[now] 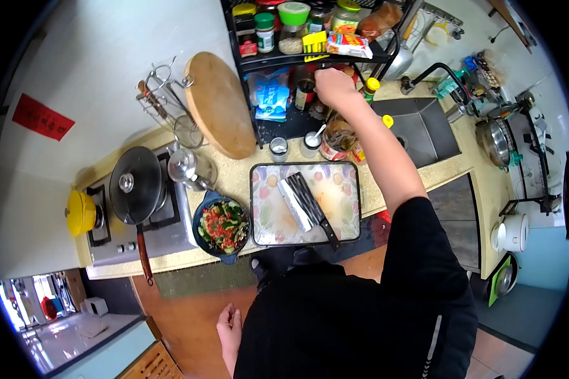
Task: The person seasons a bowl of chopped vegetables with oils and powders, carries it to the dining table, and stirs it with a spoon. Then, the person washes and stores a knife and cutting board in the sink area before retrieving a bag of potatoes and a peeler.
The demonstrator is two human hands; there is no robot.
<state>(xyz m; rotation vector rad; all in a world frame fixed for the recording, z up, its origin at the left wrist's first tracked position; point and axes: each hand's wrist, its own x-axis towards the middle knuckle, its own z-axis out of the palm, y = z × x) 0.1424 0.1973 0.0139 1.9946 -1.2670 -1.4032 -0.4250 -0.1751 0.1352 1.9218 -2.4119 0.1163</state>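
Note:
My right hand (pixel 334 87) reaches into the lower tier of the black rack, its fingers curled closed among the bottles. What it grips is hidden. A dark bottle with a label (pixel 305 95) stands just left of it, and a yellow-capped bottle (pixel 370 88) stands to its right. Low beside my body hangs my left hand (pixel 229 328), holding nothing, with its fingers loosely apart. In front of me a cleaver (pixel 295 203) with a black handle lies on a floral cutting board (pixel 269 221). To the board's left, a blue bowl (pixel 229 258) holds chopped green vegetables with red pieces on top.
A lidded pan (pixel 134 183) and a yellow pot (pixel 81 213) sit on the stove at left, near a metal kettle (pixel 191 167). Two small jars (pixel 278 149) stand behind the board. The round wooden board (pixel 221 104) leans by the rack (pixel 250 63). At right is the sink (pixel 433 129).

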